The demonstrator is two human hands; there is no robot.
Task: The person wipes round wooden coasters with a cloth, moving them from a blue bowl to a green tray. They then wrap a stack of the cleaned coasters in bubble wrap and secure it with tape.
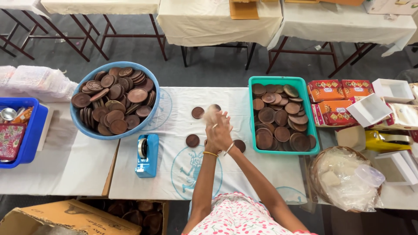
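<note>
Grip: both hands meet mid-table, over the white cloth (pixel 257 174). Left hand (pixel 216 139) and right hand (pixel 223 130) are pressed together, fingers curled. Motion blur above them at approx. the fingertips; a pale blurred item (pixel 212 115) sits there, kind not readable. Cannot tell whether either hand is closed on it or how far the fingers are open. Gold bangle (pixel 210 153) on left wrist.

Discs: four loose brown wooden discs lie on the cloth around the hands: upper left (pixel 197 112), lower left (pixel 192 140), lower right (pixel 239 145), and one part-hidden behind the blur (pixel 216 107). None seen touching the hands for certain.

Containers, largest first: round blue basin (pixel 82 122) left of the hands, heaped w/ same discs. Teal rectangular tray (pixel 278 80) right of the hands, also full of discs. Blue crate (pixel 32 135) at far left edge. Cardboard carton (pixel 65 217) below the table, more discs beside it.

Packages: orange-red printed cartons (pixel 331 98) stacked right of the teal tray; open white boxes (pixel 392 90) beyond them. Wicker basket (pixel 318 174) w/ clear plastic bags at lower right.

Small items: blue tape dispenser (pixel 147 155) just left of the hands, below the basin. Yellow item (pixel 385 141) near the white boxes.
</note>
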